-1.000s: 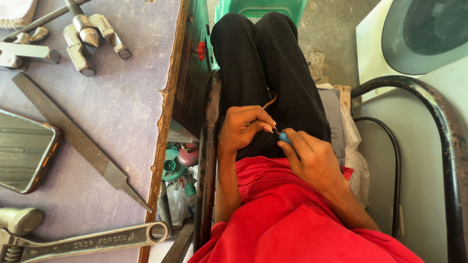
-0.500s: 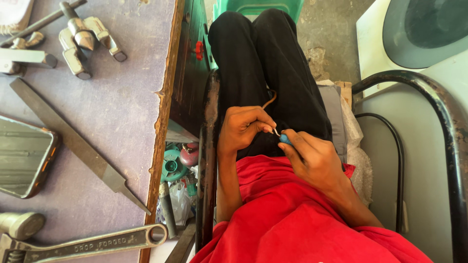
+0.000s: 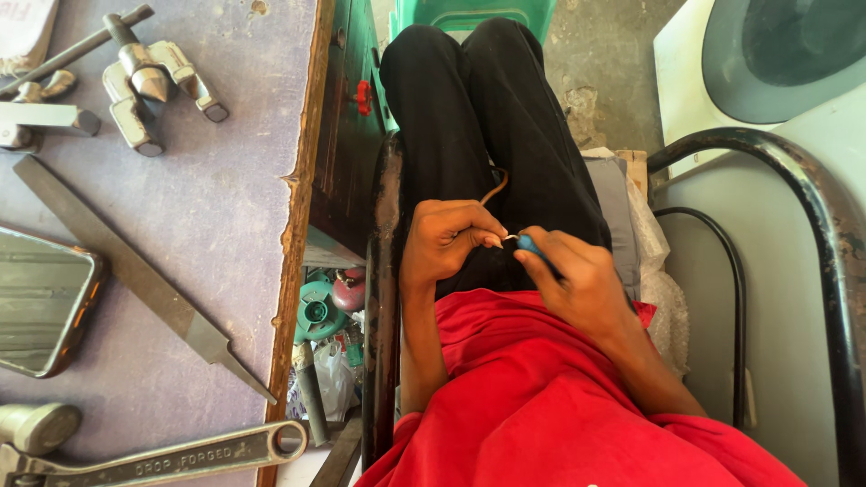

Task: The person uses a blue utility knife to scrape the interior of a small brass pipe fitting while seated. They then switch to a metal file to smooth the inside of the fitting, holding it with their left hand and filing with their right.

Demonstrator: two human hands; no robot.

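I sit in a black metal chair (image 3: 383, 271) with my hands over my lap, in black trousers and a red shirt. My left hand (image 3: 446, 239) is closed on a thin brown wire (image 3: 492, 188) that curls up over my thigh. My right hand (image 3: 577, 280) grips a small blue-handled tool (image 3: 529, 244), whose metal tip meets the wire's end between the two hands. What the tip does to the wire is too small to tell.
To my left stands a purple-grey workbench (image 3: 225, 216) with a flat file (image 3: 135, 271), a wrench (image 3: 180, 455), metal fittings (image 3: 144, 77) and a mirror (image 3: 41, 311). Below it lie bottles and bags (image 3: 329, 316). A white appliance (image 3: 767, 72) stands right.
The view has shifted slightly. My hands stay together over my lap with small finger movements on the wire and the tool.
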